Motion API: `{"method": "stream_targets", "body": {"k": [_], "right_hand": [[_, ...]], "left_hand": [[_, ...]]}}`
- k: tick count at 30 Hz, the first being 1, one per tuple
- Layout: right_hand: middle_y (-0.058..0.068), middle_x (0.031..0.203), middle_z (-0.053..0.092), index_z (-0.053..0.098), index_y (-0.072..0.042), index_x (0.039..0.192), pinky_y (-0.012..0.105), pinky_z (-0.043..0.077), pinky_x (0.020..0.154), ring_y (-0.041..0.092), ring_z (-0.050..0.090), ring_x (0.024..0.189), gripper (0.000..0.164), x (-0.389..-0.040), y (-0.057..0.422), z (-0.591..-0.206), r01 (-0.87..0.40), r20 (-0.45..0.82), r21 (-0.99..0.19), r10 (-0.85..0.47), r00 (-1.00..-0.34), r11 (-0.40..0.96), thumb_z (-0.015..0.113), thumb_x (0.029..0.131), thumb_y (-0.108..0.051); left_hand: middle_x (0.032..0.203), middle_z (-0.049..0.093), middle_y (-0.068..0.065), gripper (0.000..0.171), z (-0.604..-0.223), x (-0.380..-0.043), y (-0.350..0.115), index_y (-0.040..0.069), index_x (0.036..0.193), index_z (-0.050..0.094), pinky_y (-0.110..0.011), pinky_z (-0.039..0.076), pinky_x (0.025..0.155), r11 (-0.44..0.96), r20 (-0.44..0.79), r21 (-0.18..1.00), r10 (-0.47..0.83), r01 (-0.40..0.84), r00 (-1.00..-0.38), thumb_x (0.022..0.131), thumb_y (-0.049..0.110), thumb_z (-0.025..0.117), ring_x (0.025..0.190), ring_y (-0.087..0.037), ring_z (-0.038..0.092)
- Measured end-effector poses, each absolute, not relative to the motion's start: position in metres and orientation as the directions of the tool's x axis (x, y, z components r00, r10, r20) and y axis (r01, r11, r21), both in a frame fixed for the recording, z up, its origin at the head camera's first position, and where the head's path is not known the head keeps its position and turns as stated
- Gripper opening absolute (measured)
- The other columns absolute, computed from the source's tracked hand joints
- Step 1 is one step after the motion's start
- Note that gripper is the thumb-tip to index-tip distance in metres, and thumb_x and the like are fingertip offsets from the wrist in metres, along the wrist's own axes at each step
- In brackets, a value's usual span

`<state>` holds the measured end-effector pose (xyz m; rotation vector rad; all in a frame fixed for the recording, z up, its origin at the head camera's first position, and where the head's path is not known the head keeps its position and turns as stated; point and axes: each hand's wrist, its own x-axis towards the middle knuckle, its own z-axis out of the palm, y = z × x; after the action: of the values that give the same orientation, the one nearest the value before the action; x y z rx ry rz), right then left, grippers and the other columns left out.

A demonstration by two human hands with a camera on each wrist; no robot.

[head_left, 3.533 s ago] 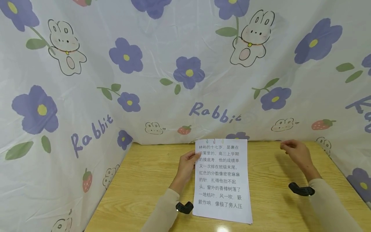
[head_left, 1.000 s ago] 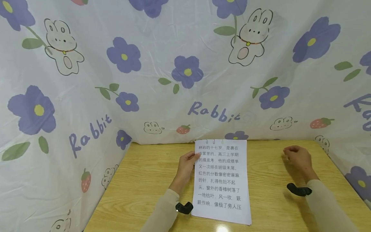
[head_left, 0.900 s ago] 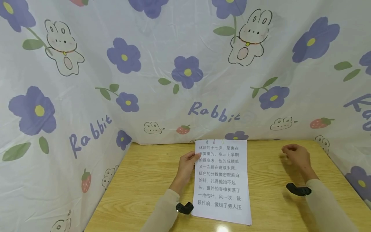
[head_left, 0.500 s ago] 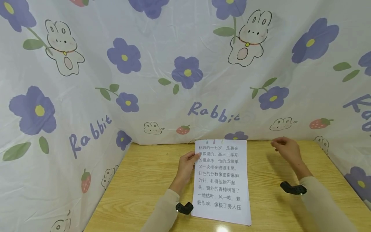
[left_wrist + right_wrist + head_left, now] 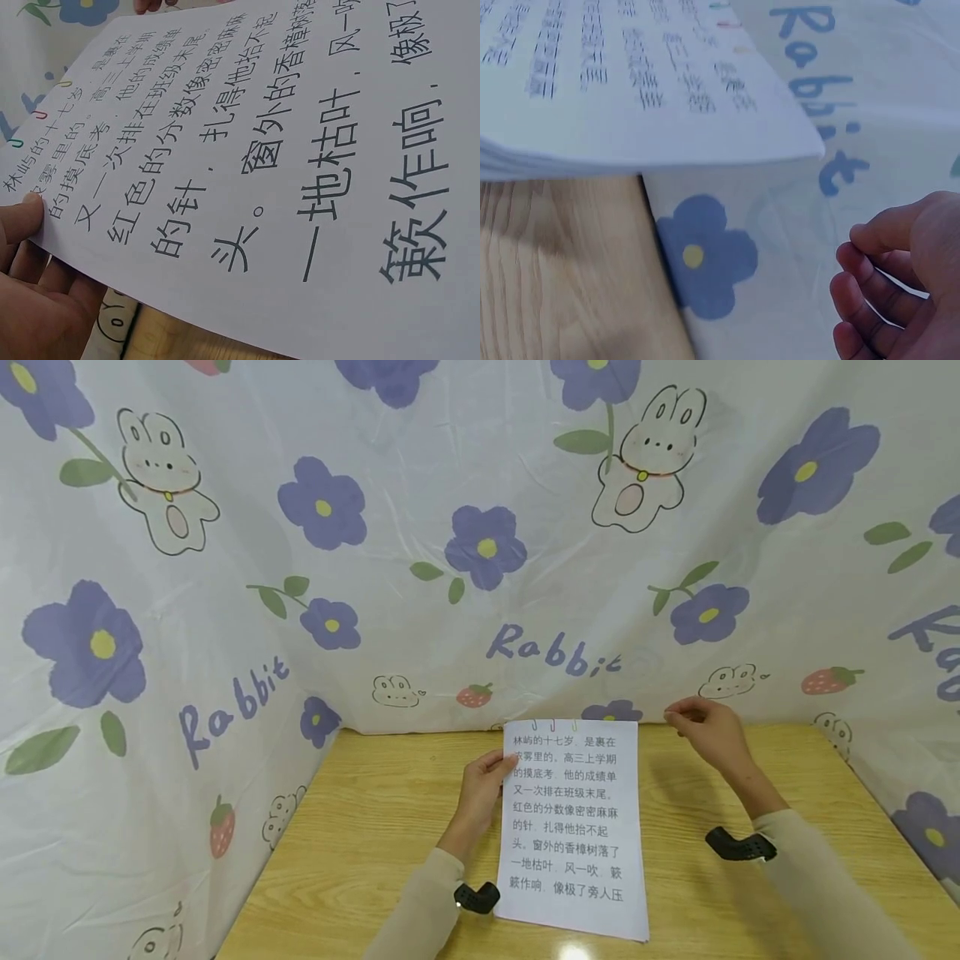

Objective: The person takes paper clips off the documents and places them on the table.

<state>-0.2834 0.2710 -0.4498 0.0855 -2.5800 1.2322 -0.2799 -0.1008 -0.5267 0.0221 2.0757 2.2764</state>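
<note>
A stack of printed sheets (image 5: 573,835) is held up over the table in the head view. My left hand (image 5: 477,793) grips its left edge near the top, thumb on the front and fingers behind. Three paper clips sit along the top edge: green (image 5: 15,143), red (image 5: 41,115) and yellow (image 5: 66,84). My right hand (image 5: 712,735) is in the air just right of the stack's top right corner, apart from it. Its fingers are curled, with thumb tip (image 5: 861,236) and index fingertip meeting; I cannot tell whether something thin is pinched there.
The wooden table (image 5: 360,843) lies beneath both hands. A white curtain (image 5: 405,627) with flowers, rabbits and strawberries hangs behind and at the sides. Each wrist wears a black camera, one on the left wrist (image 5: 477,898) and one on the right (image 5: 741,845).
My right hand dipped lower near the table about a second ago, then rose and moved left toward the stack's top right corner. The left hand and the sheets have stayed nearly still.
</note>
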Motion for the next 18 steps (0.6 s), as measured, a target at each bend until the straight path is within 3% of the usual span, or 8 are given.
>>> {"method": "stream_targets", "body": {"k": [7,13,18], "right_hand": [[0.018,0.101,0.075,0.075,-0.002,0.115,0.024,0.051,0.067,0.017,0.066,0.081,0.025,-0.279,0.251,-0.432,-0.209,0.295,-0.750,0.034,-0.955,0.627,0.068,0.106,-0.025],[0.018,0.109,0.076,0.075,-0.003,0.116,0.024,0.052,0.072,0.018,0.065,0.088,0.024,-0.277,0.238,-0.421,-0.245,0.307,-0.754,-0.002,-0.952,0.609,0.067,0.107,-0.023],[0.016,0.102,0.076,0.076,-0.003,0.113,0.025,0.050,0.070,0.019,0.062,0.083,0.019,-0.277,0.228,-0.416,-0.271,0.328,-0.746,-0.018,-0.944,0.608,0.069,0.105,-0.019]], "left_hand": [[0.111,0.080,-0.010,0.035,-0.526,-0.280,-0.099,0.004,0.130,0.074,-0.023,0.060,0.074,-0.096,-0.037,0.994,0.051,-0.042,-0.998,0.105,0.027,0.071,0.088,-0.012,0.075],[0.111,0.080,-0.009,0.035,-0.526,-0.281,-0.098,0.004,0.130,0.074,-0.023,0.061,0.074,-0.092,-0.033,0.995,0.046,-0.037,-0.998,0.105,0.028,0.071,0.088,-0.012,0.075],[0.111,0.080,-0.009,0.034,-0.526,-0.282,-0.097,0.004,0.130,0.074,-0.023,0.060,0.074,-0.098,-0.037,0.994,0.042,-0.041,-0.998,0.105,0.026,0.071,0.087,-0.012,0.075]]}}
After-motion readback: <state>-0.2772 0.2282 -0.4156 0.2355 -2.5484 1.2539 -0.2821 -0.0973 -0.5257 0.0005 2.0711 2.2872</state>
